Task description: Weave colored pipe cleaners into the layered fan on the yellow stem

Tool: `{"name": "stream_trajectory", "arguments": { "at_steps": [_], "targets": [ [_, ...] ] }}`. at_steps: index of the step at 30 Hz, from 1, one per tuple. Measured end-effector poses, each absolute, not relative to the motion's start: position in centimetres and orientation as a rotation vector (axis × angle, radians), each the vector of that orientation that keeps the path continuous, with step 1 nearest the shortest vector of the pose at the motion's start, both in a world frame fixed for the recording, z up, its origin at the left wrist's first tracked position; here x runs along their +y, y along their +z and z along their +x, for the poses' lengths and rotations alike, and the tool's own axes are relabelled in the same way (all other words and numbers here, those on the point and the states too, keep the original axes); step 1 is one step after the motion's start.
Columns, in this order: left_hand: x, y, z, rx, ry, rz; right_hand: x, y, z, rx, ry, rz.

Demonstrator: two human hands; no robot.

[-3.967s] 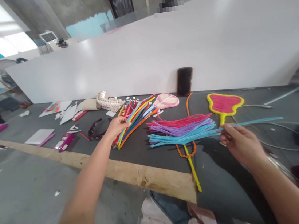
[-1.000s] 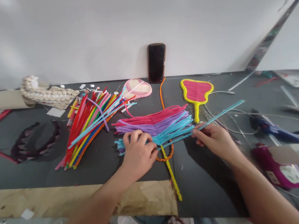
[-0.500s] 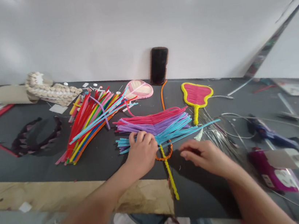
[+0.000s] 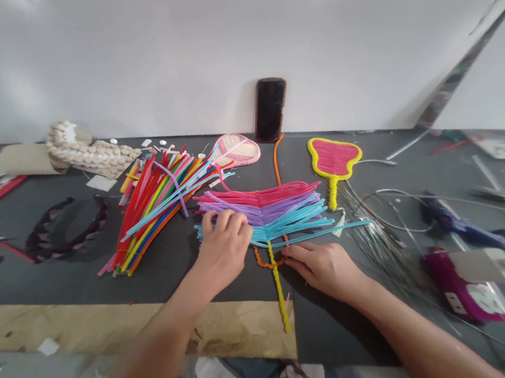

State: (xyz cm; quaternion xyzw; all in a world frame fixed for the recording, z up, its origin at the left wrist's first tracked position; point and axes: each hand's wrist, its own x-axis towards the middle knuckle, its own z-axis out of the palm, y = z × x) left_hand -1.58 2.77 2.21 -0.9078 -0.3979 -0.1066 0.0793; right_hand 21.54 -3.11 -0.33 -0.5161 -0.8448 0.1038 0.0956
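My left fingers (image 4: pixel 225 219) curl over the stems (image 4: pixel 285 208) on the worktop (image 4: pixel 326 325), grip hidden; my right fingers (image 4: pixel 298 252) pinch the orange loop (image 4: pixel 263 265). The stems look light, soft, bendable, best held by the yellow stalk (image 4: pixel 279 291).

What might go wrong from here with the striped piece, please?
The left hand lies over the purple strands and blue strands, so a shift could skew them. One long blue strand juts past the rest on the right and might snag. The phone leans on the white panel; nudging the orange stem ending near its foot could topple it.
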Motion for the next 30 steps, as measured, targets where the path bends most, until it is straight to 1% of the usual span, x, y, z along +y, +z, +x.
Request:
{"name": "stream_trajectory", "arguments": {
  "at_steps": [4,7,11,13,15,18,21,24,27,30],
  "targets": [
    [3.8,4.0,-3.9,-1.439,-0.252,-2.577,-3.1,-0.6,21.6,-2.472,0.345,-1.504],
    [4.3,5.2,-5.1,-1.636,-0.286,-2.662,-3.1,-0.6,21.7,-2.454,0.356,-1.491],
    [4.4,5.9,-5.2,-1.930,-0.592,-3.036,-3.1,-0.7,21.8,-2.449,0.347,-1.501],
    [4.3,5.8,-5.0,-2.021,-0.741,-3.105,-3.1,-0.8,21.8,-2.451,0.342,-1.499],
    [4.3,5.6,-4.7,-2.022,-0.801,-3.113,-3.1,-0.9,21.8,-2.446,0.335,-1.497],
    [4.1,5.4,-4.3,-1.942,-0.787,-3.134,-3.0,-0.9,21.9,-2.441,0.348,-1.492],
    [3.8,5.6,-4.1,-1.957,-0.802,-3.145,-3.0,-0.8,21.9,-2.439,0.387,-1.480],
    [3.3,5.8,-4.0,-1.978,-0.904,-3.195,-3.0,-0.7,21.8,-2.438,0.400,-1.488],
    [3.1,5.7,-3.9,-1.876,-1.033,-3.292,-3.0,-0.8,21.8,-2.429,0.398,-1.499],
    [3.1,5.0,-3.6,-1.795,-1.053,-3.330,-3.0,-0.8,21.8,-2.419,0.409,-1.497]
  ]
}}
